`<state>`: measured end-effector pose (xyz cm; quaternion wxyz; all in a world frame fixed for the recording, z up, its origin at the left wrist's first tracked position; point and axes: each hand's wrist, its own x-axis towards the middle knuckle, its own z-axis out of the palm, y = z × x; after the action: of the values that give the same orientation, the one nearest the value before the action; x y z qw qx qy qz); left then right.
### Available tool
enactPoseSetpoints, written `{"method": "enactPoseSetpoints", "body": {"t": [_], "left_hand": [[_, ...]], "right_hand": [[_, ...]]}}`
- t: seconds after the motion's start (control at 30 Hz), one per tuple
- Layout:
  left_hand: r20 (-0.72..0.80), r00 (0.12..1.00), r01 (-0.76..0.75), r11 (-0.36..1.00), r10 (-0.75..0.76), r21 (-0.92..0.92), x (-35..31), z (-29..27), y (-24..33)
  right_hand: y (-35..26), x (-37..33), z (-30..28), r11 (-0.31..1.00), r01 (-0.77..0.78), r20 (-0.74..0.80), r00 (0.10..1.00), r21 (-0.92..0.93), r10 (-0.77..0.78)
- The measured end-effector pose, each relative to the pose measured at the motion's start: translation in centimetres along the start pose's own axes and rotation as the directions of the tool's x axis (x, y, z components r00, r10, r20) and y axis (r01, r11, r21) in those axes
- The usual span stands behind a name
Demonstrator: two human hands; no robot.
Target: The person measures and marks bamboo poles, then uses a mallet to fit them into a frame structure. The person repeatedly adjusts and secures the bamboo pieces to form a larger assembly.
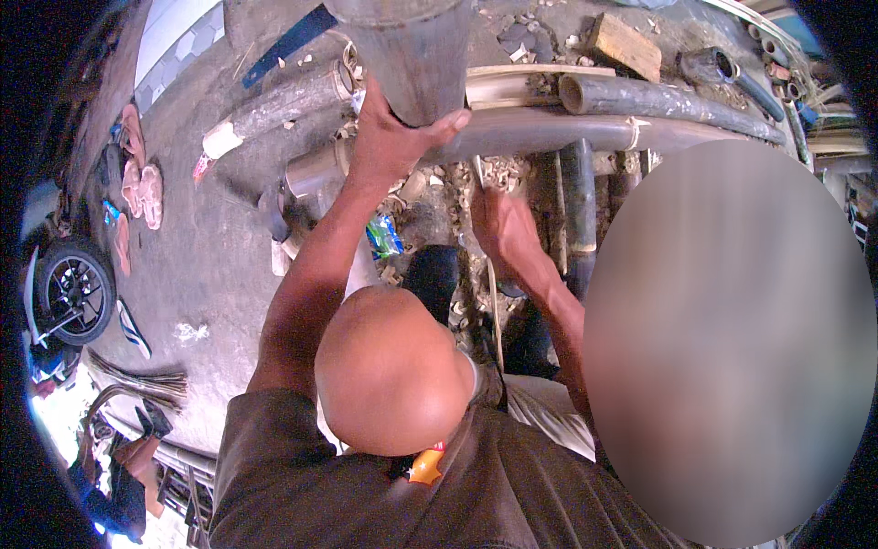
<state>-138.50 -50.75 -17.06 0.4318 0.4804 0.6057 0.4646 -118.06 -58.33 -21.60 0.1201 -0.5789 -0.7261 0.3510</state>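
Observation:
My left hand (395, 128) reaches up and forward and is clamped on the lower end of a thick grey bamboo section (412, 55) that stands nearly upright toward the camera. My right hand (505, 229) is lower and to the right, closed around a thin pale strip or blade (495, 302) that runs from the shavings down toward my lap. Pale bamboo shavings (498, 172) lie heaped on the ground between the two hands. Whether the thin strip touches the bamboo section is hidden.
Long grey bamboo poles (640, 101) lie crosswise beyond my hands, with a wooden block (626, 46) behind them. A blue-green packet (384, 236) lies on the ground. Sandals (142, 192) and a motorbike wheel (75, 291) are at the left. A blurred oval (732, 339) covers the right.

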Motion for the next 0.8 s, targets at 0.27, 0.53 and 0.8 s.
{"method": "enactPoseSetpoints", "body": {"t": [0.27, 0.53, 0.8], "left_hand": [[-0.016, 0.999, -0.051, 0.998, 0.051, -0.046, 0.7, 0.4, 0.1], [-0.123, 0.958, -0.223, 0.940, 0.261, 0.257, 3.0, -2.7, 3.5], [0.318, 0.887, -0.415, 0.276, 0.334, 0.867, 3.9, -16.9, -4.5]], "right_hand": [[1.6, 4.3, 1.1, 0.994, 0.107, -0.142, 0.985, 0.036, -0.101], [4.5, -2.0, -1.8, 0.965, 0.026, 0.139, 0.990, -0.259, 0.010], [2.7, -1.2, -7.0, 0.903, 0.153, 0.362, 0.932, -0.401, 0.003]]}}
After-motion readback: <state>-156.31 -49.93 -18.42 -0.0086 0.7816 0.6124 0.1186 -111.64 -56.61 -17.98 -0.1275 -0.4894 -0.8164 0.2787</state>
